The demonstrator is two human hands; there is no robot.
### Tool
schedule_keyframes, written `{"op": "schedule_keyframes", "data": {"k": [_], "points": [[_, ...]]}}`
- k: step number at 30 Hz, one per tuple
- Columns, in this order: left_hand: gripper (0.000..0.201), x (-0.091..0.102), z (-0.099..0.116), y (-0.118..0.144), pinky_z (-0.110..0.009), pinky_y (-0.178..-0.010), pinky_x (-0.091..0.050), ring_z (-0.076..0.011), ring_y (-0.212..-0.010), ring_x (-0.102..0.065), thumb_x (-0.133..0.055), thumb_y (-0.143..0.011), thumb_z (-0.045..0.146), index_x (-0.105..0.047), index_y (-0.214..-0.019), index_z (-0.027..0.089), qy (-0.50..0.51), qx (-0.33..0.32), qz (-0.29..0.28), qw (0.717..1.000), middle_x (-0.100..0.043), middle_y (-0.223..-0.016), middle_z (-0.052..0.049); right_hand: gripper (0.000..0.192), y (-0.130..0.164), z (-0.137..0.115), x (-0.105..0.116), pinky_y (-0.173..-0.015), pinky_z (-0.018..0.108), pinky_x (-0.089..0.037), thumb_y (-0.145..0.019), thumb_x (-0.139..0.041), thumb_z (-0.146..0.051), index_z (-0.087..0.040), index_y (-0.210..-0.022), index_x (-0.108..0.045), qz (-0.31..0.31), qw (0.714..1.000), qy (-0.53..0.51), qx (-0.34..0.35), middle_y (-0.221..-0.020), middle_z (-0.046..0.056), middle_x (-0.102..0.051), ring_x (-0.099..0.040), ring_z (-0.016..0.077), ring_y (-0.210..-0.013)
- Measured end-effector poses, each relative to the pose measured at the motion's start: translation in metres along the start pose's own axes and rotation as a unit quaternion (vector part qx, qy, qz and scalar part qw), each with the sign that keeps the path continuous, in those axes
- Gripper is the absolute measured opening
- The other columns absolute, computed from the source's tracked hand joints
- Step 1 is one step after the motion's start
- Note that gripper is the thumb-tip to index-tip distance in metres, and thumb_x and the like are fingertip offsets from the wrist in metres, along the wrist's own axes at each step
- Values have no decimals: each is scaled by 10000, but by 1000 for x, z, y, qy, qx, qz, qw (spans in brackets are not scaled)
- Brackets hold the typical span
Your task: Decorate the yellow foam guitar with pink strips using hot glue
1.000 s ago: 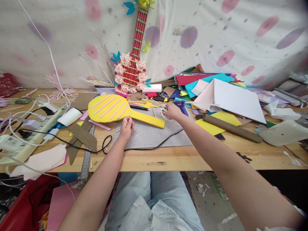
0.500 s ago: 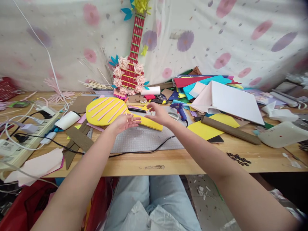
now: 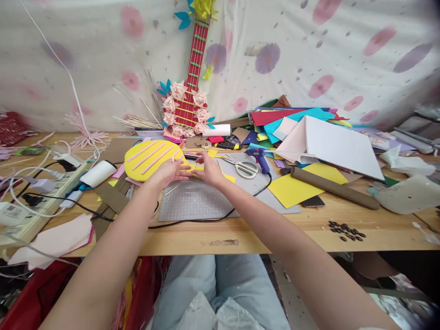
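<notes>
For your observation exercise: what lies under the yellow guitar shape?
A grey cutting mat under its neck, pink scraps beside its body; both hands cover the neck.

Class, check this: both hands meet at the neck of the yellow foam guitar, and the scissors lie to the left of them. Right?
Not quite. In the head view the scissors lie right of the hands, not left. Both hands do meet at the yellow guitar neck.

A white floral-print cloth (image 3: 309,55) hangs behind the cluttered wooden worktable (image 3: 240,233) in bright light.
</notes>
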State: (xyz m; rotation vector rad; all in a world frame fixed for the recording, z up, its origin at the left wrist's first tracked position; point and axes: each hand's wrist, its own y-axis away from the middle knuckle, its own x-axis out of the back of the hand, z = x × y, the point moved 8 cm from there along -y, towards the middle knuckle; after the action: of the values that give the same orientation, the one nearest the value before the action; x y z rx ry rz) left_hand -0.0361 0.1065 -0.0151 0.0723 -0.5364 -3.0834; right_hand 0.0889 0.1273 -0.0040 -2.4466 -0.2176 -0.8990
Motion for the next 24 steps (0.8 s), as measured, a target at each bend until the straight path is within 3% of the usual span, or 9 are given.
{"op": "schedule_keyframes", "data": {"k": [4,7,13,24], "points": [[48,35,24,4,-220,-452,-437,-100,-507,-559,-476,-817,190,-466,-784,157,-72,-57,118,989,-626,-787,-64,590,-6,12,-14,-832,365,-405,-649,-686,-212,-193,-1170,-410,-17,999,18,-25,-982,48,-609,-539,210,-955],[54,48,30,5,-175,-381,-342,-55,-425,-443,-459,-814,178,-496,-786,149,-101,-72,152,980,-572,-705,-18,619,-11,15,-21,-838,369,-400,-646,-694,-217,-200,-1191,-401,-23,999,38,-17,-982,45,-611,-540,216,-961],[56,51,26,3,-149,-350,-251,-35,-390,-368,-457,-803,164,-508,-793,143,-80,-76,142,984,-495,-617,19,647,-16,18,-27,-832,382,-406,-646,-701,-237,-202,-1213,-391,-33,998,57,-11,-989,53,-615,-547,232,-974],[11,38,28,4,-144,-336,-163,-23,-339,-240,-480,-775,158,-481,-769,148,-67,-70,98,991,-321,-488,78,637,-16,19,-25,-797,377,-427,-652,-688,-261,-189,-1211,-392,-58,997,55,-13,-961,58,-627,-568,235,-934]]}}
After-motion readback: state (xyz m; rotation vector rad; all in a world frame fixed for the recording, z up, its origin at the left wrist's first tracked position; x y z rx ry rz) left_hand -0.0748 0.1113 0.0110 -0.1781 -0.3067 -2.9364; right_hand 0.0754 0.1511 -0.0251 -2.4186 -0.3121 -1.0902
